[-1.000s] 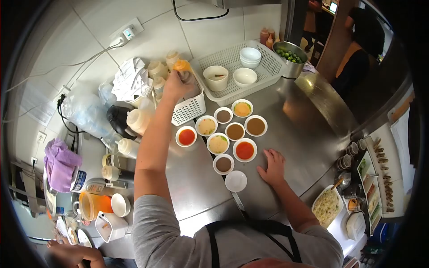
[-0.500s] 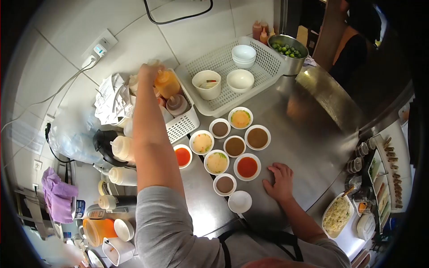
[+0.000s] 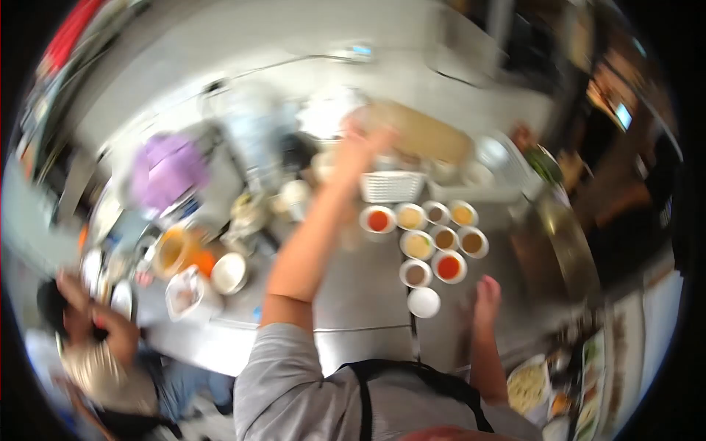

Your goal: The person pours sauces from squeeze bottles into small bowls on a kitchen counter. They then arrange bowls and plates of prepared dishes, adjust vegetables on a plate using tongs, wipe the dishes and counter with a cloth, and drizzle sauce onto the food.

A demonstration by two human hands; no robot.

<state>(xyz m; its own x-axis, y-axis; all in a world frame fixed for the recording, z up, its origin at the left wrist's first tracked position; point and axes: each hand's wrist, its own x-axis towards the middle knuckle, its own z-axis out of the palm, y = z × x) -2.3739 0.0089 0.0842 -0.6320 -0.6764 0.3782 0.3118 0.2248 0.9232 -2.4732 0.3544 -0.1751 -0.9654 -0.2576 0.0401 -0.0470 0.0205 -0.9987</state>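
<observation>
My left hand (image 3: 371,137) is stretched out above the white perforated basket (image 3: 393,188), closed round one end of a long tan bottle-like thing (image 3: 426,132). Motion smears both hand and thing, so its exact kind is unclear. It hides part of the white tray behind. My right hand (image 3: 486,298) holds nothing, its fingers blurred but extended, over the steel counter. Beside it stand small white bowls of sauce: a red one (image 3: 448,267), a brown one (image 3: 472,242), a pale yellow one (image 3: 418,245) and several more. A white bowl (image 3: 424,302) nearest me shows no sauce.
A white tray (image 3: 507,192) with bowls stands at the back right. Squeeze bottles (image 3: 296,198), an orange jug (image 3: 176,251) and a purple cloth (image 3: 169,170) are on the left. Another person (image 3: 110,367) is at the lower left. A rice dish (image 3: 528,386) sits lower right.
The view has swung left, bringing another person into sight. My left hand now has a tan bottle-like thing lifted out over the basket. My right hand's fingers have come up off the counter.
</observation>
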